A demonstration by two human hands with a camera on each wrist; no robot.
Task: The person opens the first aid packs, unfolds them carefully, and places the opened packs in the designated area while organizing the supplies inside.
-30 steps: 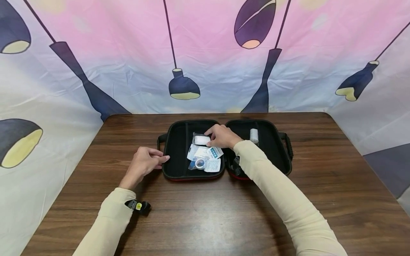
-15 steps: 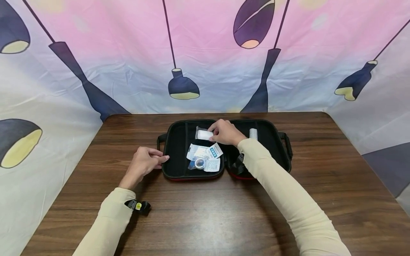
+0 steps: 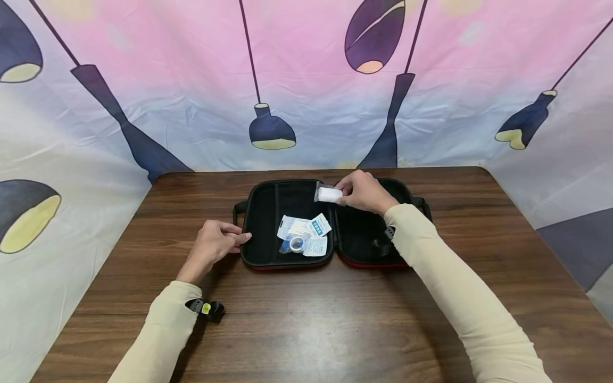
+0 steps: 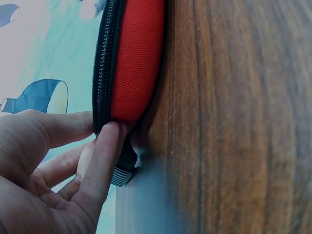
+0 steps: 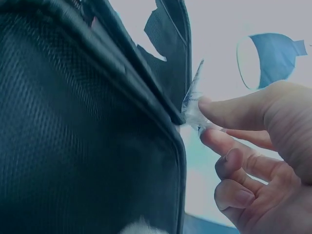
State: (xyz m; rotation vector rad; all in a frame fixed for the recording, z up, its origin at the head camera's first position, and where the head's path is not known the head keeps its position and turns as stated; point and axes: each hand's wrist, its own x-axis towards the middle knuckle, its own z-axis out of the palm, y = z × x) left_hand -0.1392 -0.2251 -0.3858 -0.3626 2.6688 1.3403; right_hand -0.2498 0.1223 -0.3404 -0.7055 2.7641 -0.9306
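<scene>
A black-lined case with a red shell [image 4: 139, 63] lies unfolded on the table, its left half [image 3: 261, 223] and right half [image 3: 356, 234] side by side. My left hand [image 3: 217, 244] pinches the zippered rim at the left half's outer edge. Between thumb and fingertips, my right hand [image 3: 366, 192] pinches a clear packet with a white roll-like bandage [image 3: 328, 194], above the hinge between the halves. Several flat white-and-blue packets [image 3: 303, 227] and a white ring-shaped tape roll [image 3: 297, 244] lie in the left half. My right hand and sleeve cover part of the right half.
The brown wooden table [image 3: 287, 319] extends in front of the case and to both sides. A patterned cloth [image 3: 201, 122] hangs behind it. Black handles [image 3: 239, 209] stick out from the case's outer sides.
My right hand has lifted the bandage packet from beside the other packets and carried it right and away from me, toward the hinge. My left hand has stayed at the rim.
</scene>
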